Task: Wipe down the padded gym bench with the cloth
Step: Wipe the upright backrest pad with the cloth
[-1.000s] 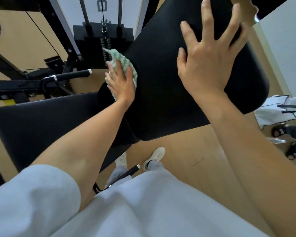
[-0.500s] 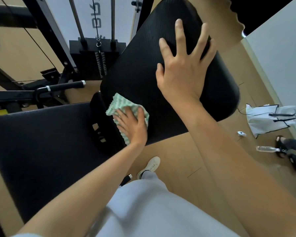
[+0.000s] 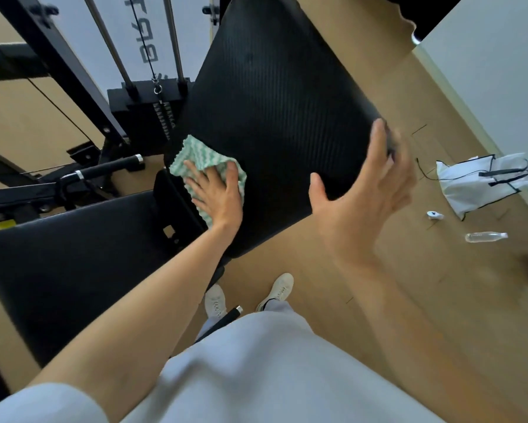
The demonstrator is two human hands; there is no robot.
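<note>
The black padded bench has a raised back pad (image 3: 274, 111) and a flat seat pad (image 3: 67, 264) at lower left. A green-and-white patterned cloth (image 3: 201, 155) lies against the lower left part of the back pad. My left hand (image 3: 216, 193) presses flat on the cloth, fingers spread over it. My right hand (image 3: 360, 190) is blurred at the back pad's right edge, fingers apart, its fingertips near or on that edge; nothing is in it.
A black cable machine frame with a weight stack (image 3: 146, 111) stands behind the bench, with a padded handle bar (image 3: 104, 169) to the left. On the wooden floor at right lie a white bag (image 3: 476, 181), a plastic bottle (image 3: 485, 237) and a small white object (image 3: 434, 214). My white shoes (image 3: 278, 290) stand below the pad.
My left hand slid the cloth down from the pad's upper left edge to its lower left. My right hand left the top of the pad and moved to its right edge.
</note>
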